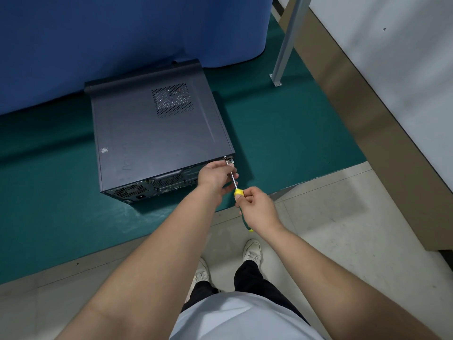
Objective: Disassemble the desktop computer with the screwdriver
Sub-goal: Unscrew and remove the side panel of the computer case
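A dark grey desktop computer (157, 136) lies flat on a green mat, its rear panel with ports and fan grille facing me. A screwdriver (234, 180) with a metal shaft and yellow handle points at the rear panel's upper right corner. My right hand (255, 207) grips the yellow handle. My left hand (217, 176) is at that same corner, fingers curled round the shaft near the tip. The screw itself is hidden behind my fingers.
The green mat (282, 143) covers a tabletop whose front edge runs diagonally. A blue cloth (110, 33) hangs behind the computer. A grey metal post (286, 42) stands at the back right. Below the table edge are a tiled floor and my shoes.
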`<state>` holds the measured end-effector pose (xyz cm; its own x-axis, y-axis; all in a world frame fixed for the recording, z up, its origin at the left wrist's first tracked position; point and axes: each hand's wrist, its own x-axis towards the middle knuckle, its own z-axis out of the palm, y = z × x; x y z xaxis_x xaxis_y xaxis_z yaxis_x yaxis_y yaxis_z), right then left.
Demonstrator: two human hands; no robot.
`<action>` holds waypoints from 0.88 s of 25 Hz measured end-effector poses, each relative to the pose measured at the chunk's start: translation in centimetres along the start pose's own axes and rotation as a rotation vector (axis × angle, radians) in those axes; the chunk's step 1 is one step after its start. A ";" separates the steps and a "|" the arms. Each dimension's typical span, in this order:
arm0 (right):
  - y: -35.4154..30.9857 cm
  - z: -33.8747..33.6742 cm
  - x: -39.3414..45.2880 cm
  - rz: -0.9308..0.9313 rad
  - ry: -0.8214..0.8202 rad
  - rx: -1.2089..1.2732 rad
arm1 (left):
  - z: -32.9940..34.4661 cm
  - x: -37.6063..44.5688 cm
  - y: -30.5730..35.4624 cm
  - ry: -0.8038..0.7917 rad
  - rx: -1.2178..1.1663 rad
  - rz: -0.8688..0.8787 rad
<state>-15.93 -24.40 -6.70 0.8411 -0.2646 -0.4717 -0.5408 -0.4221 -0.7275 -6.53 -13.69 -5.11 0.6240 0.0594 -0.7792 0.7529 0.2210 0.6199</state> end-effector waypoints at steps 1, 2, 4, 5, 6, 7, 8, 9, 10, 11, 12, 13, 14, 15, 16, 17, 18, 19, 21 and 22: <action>-0.1 0.0 -0.1 -0.008 0.013 -0.026 | 0.0 0.0 -0.4 0.019 0.095 0.033; -0.2 -0.1 -0.1 -0.015 0.023 -0.050 | 0.0 0.0 -0.9 0.043 0.194 0.073; -0.6 0.0 -0.1 -0.031 0.041 -0.131 | 0.1 0.0 -1.4 0.087 0.336 0.149; -0.7 0.0 -0.1 -0.032 0.054 -0.188 | 0.1 0.1 -1.4 0.098 0.369 0.171; -0.9 0.0 -0.1 -0.024 0.070 -0.247 | 0.1 0.1 -1.3 0.100 0.382 0.182; -0.9 0.1 -0.1 -0.013 0.086 -0.305 | 0.0 0.0 -1.3 0.097 0.387 0.187; -0.9 0.1 0.0 -0.009 0.102 -0.349 | 0.0 0.0 -1.3 0.092 0.393 0.192; -0.9 0.2 0.0 -0.016 0.117 -0.369 | -0.1 -0.1 -1.3 0.084 0.404 0.198; -0.7 0.2 0.0 -0.027 0.127 -0.356 | -0.2 -0.1 -1.2 0.076 0.415 0.206; -0.5 0.1 0.0 -0.030 0.117 -0.294 | -0.3 -0.1 -1.2 0.067 0.419 0.212; -0.2 -0.1 0.1 -0.011 0.076 -0.178 | -0.4 0.0 -1.1 0.056 0.415 0.215; 0.0 -0.4 0.1 0.045 -0.011 -0.011 | -0.4 0.0 -1.0 0.043 0.409 0.212; 0.1 -0.9 0.1 0.139 -0.139 0.199 | -0.4 0.0 -0.8 0.029 0.398 0.206; 0.3 -1.3 -0.2 0.255 -0.293 0.425 | -0.4 -0.1 -0.6 0.013 0.389 0.196; 0.4 -1.7 -0.4 0.360 -0.434 0.630 | -0.3 -0.3 -0.5 -0.001 0.377 0.187; 0.6 -2.1 -0.5 0.428 -0.530 0.782 | -0.3 -0.4 -0.3 -0.014 0.363 0.179; 0.7 -2.4 -0.5 0.466 -0.585 0.879 | -0.3 -0.5 -0.3 -0.028 0.344 0.170; 0.7 -2.5 -0.5 0.480 -0.607 0.921 | -0.4 -0.7 -0.2 -0.046 0.322 0.157; 0.4 -2.2 -0.5 0.460 -0.564 0.909 | -0.6 -0.8 0.0 -0.102 0.254 0.119; 0.1 -1.8 -0.4 0.432 -0.506 0.875 | -0.6 -0.8 0.1 -0.128 0.213 0.098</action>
<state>-16.33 -25.93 -5.66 0.5874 0.2290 -0.7762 -0.7754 0.4340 -0.4587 -7.11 -13.12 -4.52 0.7073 -0.0565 -0.7047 0.7061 0.0092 0.7080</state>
